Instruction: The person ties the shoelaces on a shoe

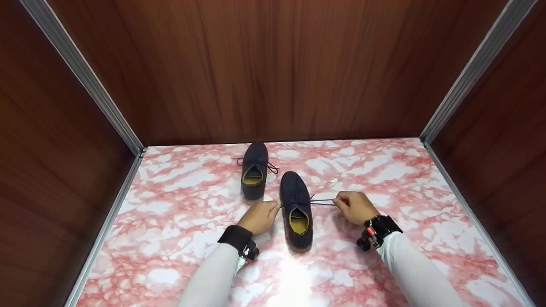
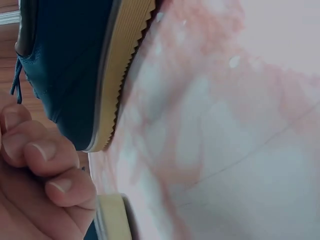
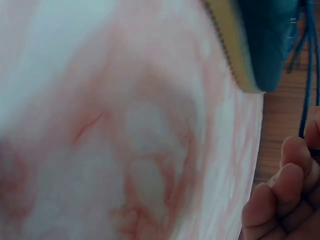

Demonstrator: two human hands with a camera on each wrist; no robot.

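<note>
A dark navy lace-up shoe [image 1: 294,192] with a yellow insole stands between the two hands, toe pointing away. On its right side the right hand [image 1: 355,207] pinches a dark shoelace [image 1: 322,204], drawn out taut in two strands. Close by the shoe's left side, the left hand [image 1: 259,216] pinches the short lace stretch there with curled fingers. The right wrist view shows the blue lace [image 3: 308,85] running down to the curled fingers [image 3: 288,182]. In the left wrist view the curled fingers [image 2: 47,150] are beside the shoe's ridged tan sole [image 2: 121,65]; the lace tip is hidden.
A matching shoe [image 1: 254,170] stands further back on the left, its lace tied in a bow [image 1: 272,168]. Both shoes rest on a pink-and-white marbled surface [image 1: 170,238]. Dark wood panels [image 1: 273,72] with metal edge strips [image 1: 469,64] enclose the back and sides.
</note>
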